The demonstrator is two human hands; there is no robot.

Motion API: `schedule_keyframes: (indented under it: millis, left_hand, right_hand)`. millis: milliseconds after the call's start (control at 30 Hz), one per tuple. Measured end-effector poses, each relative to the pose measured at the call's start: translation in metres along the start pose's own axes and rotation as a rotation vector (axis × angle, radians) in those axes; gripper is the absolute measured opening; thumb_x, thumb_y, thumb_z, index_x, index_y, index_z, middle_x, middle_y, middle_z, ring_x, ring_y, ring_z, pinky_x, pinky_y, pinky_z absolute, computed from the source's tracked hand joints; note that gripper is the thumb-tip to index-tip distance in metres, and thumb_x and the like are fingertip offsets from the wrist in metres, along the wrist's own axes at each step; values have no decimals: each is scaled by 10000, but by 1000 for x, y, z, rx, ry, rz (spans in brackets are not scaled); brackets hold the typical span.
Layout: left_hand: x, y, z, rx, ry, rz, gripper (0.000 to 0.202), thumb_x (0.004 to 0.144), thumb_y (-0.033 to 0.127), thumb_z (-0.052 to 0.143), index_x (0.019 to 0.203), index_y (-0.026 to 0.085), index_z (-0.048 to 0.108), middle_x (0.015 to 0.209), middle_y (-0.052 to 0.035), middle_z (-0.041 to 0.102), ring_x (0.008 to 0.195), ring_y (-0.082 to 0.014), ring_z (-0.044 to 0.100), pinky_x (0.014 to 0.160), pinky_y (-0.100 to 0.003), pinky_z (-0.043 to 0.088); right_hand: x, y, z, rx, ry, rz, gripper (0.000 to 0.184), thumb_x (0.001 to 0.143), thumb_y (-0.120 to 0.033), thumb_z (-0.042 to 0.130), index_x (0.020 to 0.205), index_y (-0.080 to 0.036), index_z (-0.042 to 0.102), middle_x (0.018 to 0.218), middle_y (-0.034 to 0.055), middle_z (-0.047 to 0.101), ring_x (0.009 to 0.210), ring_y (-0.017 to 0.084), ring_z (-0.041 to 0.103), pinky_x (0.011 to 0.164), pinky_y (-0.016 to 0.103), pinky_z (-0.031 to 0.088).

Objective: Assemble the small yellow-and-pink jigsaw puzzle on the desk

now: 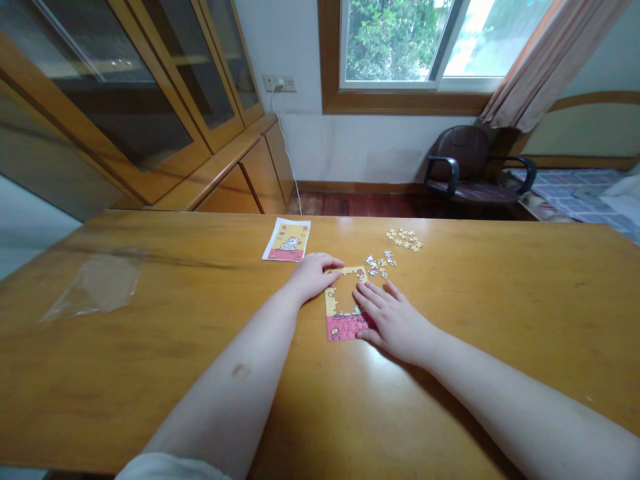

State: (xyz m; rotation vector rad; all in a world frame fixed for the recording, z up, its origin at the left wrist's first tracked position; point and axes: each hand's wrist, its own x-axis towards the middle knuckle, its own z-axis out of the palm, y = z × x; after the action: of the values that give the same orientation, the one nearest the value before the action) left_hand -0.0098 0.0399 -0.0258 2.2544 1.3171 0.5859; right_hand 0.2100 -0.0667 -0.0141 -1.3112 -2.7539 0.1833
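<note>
A partly joined jigsaw puzzle (347, 328) lies flat on the table, with a yellow border on top and sides and a pink band along the bottom. Bare tabletop shows through its middle. My left hand (314, 273) rests on the puzzle's upper left corner, fingers stretched out. Over the right side lies my right hand (393, 320), its fingers spread flat and covering part of that edge. Just beyond the puzzle sit several loose white and yellow puzzle pieces (380, 264). Farther back is a pile of yellow puzzle pieces (404, 239).
A picture card (287, 240) with a white character lies beyond my left hand. At the left, a clear plastic bag (103, 283) is on the wooden table (200, 413). Past the table stand a glass-door cabinet (200, 150) and an office chair (470, 167).
</note>
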Motion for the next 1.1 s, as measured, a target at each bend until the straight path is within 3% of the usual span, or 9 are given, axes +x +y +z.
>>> schedule_keyframes:
  millis: [100, 167, 233, 333, 567, 767, 967, 1100]
  left_hand:
    - [0, 1, -1, -43, -2, -11, 245, 814, 295, 590, 1003, 222, 730, 1021, -33, 718, 963, -201, 628, 895, -338, 482]
    - [0, 1, -1, -69, 1, -46, 252, 818, 289, 579, 1009, 213, 724, 1031, -39, 712, 947, -198, 630, 868, -331, 491]
    - [0, 1, -1, -81, 8, -72, 255, 817, 287, 573, 1010, 210, 720, 1026, -39, 709, 935, -196, 628, 852, -328, 493]
    - [0, 2, -1, -88, 10, -87, 248, 817, 289, 568, 995, 211, 720, 1011, -34, 710, 924, -193, 626, 842, -325, 489]
    - [0, 4, -2, -70, 8, -92, 245, 817, 289, 563, 983, 206, 723, 998, -41, 709, 911, -194, 627, 836, -322, 490]
    - [-1, 7, -4, -69, 16, -95, 249, 817, 287, 557, 984, 204, 723, 996, -47, 710, 906, -196, 628, 849, -330, 497]
    - [-1, 6, -3, -63, 9, -98, 246, 822, 299, 558, 986, 212, 720, 1006, -45, 706, 921, -203, 625, 847, -337, 494]
    - [-1, 4, -2, -60, 16, -90, 240, 823, 291, 557, 981, 216, 721, 996, -42, 705, 921, -199, 623, 850, -333, 493]
  right_hand:
    - [2, 9, -10, -52, 102, 86, 672, 910, -578, 437, 1436, -162, 396, 1488, 136, 394, 1365, 296, 344, 1128, 525, 186]
    - [4, 22, -18, -98, 187, 254, 542, 944, -471, 428, 1380, -150, 467, 1399, 139, 507, 1274, 289, 449, 1105, 495, 222]
    - [7, 36, -23, -131, 216, 428, 411, 955, -383, 427, 1243, -139, 589, 1218, 133, 632, 1091, 274, 563, 995, 427, 343]
    - [11, 50, -22, -150, 203, 549, 316, 942, -375, 464, 1081, -184, 674, 1057, 99, 674, 956, 258, 588, 853, 376, 382]
    - [21, 55, -9, -91, 194, 552, 295, 923, -459, 509, 998, -263, 716, 970, 63, 670, 908, 222, 573, 773, 330, 339]
    - [19, 60, -8, -63, 170, 521, 270, 943, -335, 480, 1049, -260, 717, 996, 69, 672, 904, 216, 590, 756, 326, 359]
    - [20, 56, -10, -57, 154, 516, 295, 937, -386, 486, 967, -224, 731, 979, 91, 677, 916, 229, 601, 795, 351, 397]
    - [22, 59, -10, 15, 151, 537, 248, 921, -333, 513, 922, -210, 729, 968, 84, 682, 900, 212, 619, 793, 322, 425]
